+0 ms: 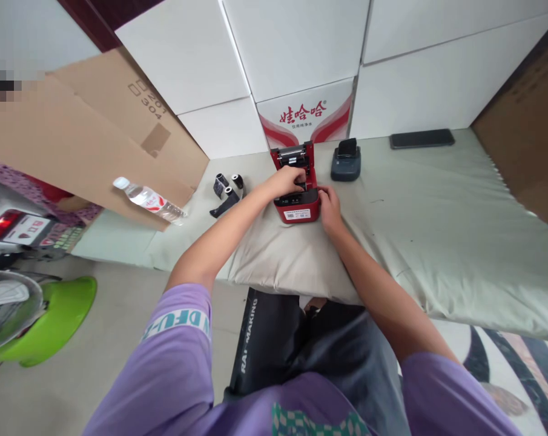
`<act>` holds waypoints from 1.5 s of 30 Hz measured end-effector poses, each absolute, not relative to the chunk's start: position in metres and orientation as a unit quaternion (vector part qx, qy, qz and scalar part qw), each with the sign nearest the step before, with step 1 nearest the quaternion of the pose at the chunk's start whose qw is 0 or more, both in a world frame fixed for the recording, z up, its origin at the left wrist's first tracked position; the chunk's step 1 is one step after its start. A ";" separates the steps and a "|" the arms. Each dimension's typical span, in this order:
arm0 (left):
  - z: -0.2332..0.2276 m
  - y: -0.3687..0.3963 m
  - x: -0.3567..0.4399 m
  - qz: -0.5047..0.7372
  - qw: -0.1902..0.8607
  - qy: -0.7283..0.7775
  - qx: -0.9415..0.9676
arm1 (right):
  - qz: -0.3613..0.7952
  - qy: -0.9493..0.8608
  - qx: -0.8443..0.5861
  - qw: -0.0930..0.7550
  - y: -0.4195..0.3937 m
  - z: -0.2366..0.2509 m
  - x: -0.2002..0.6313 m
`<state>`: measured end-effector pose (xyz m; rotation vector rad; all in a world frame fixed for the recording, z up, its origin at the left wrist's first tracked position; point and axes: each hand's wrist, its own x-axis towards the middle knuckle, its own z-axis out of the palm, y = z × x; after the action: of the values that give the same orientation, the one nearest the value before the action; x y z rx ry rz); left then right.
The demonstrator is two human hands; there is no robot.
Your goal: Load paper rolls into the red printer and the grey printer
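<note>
A small red printer (295, 213) stands on the cloth-covered surface with its lid raised, showing a roller and a dark interior. My left hand (290, 178) reaches into the open body, its fingers bent and pressed together; what they grip is hidden. Against the printer's right side, my right hand (330, 207) curls its fingers and holds the casing. Several small rolls of black film (229, 195) lie loose to the left, beyond my left forearm. To the right of the printer sits a small dark device (346, 162) with a black piece standing up on top.
A capped water bottle (152, 201) leans by a large cardboard sheet (101, 121) on the left. White boxes (301, 48) stack behind the surface. A dark phone-like slab (421, 139) lies at the back right. A green plastic chair (69, 315) stands on the floor at left.
</note>
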<state>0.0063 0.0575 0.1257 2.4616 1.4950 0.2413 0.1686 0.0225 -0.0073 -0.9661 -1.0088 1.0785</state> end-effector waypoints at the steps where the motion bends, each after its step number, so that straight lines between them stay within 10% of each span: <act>1: 0.124 0.060 0.008 0.079 0.133 0.522 0.839 | 0.468 -0.443 -0.425 0.635 0.023 -0.007 0.169; 13: 0.162 0.024 -0.007 0.050 0.279 0.542 0.791 | 0.455 -0.456 -0.435 0.629 0.021 -0.004 0.170; 23: 0.149 -0.005 -0.020 0.212 0.003 0.535 0.818 | 0.460 -0.452 -0.430 0.632 0.027 -0.008 0.173; 45: 0.150 -0.030 -0.024 0.168 0.095 0.567 0.801 | 0.469 -0.449 -0.427 0.629 0.023 -0.002 0.172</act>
<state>-0.0235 -0.0301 0.1505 2.3740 1.6796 0.4974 0.1718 0.0232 -0.0023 -0.9793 -1.0275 1.0753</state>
